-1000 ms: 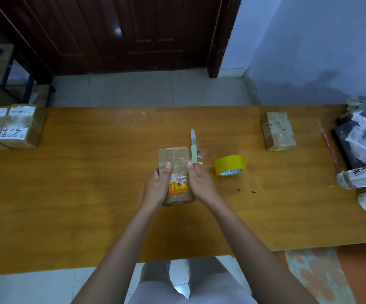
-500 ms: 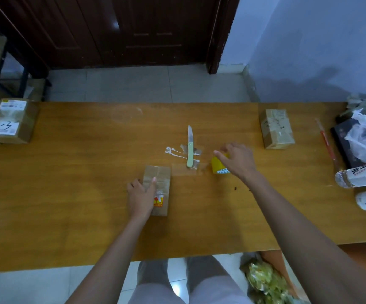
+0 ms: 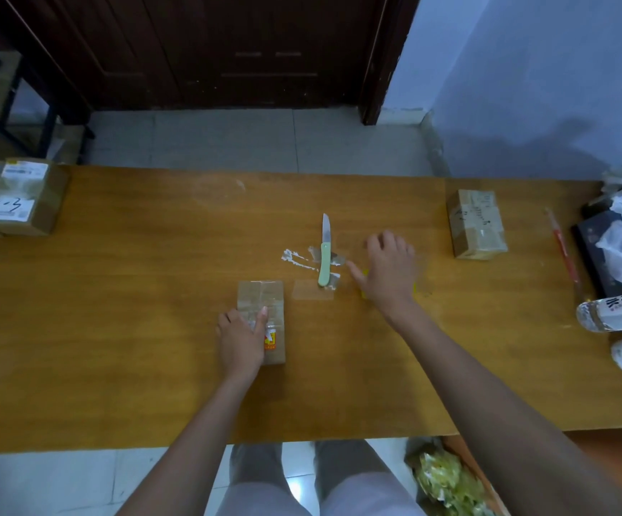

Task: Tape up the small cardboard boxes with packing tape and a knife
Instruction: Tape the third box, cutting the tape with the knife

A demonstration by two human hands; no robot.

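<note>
A small cardboard box (image 3: 262,297) with clear tape and a red-yellow sticker lies on the wooden table (image 3: 115,329), near its middle. My left hand (image 3: 240,340) lies over the box's near left part, thumb on top, holding it down. A knife (image 3: 325,255) with a pale green handle lies open just beyond the box, blade pointing away. My right hand (image 3: 389,270), blurred and with fingers spread, covers the yellow tape roll (image 3: 416,288). Only yellow slivers of the roll show, so the grip is hidden.
Tape scraps (image 3: 298,260) stick to the table around the knife. Another taped box (image 3: 477,225) stands at the right, and labelled boxes (image 3: 15,199) at the far left. A red pen (image 3: 562,247), bags and a bottle (image 3: 616,314) crowd the right edge.
Both hands held the box a second ago. The box now lies flat further left under my left hand alone. My right hand reached right and settled over the tape roll.
</note>
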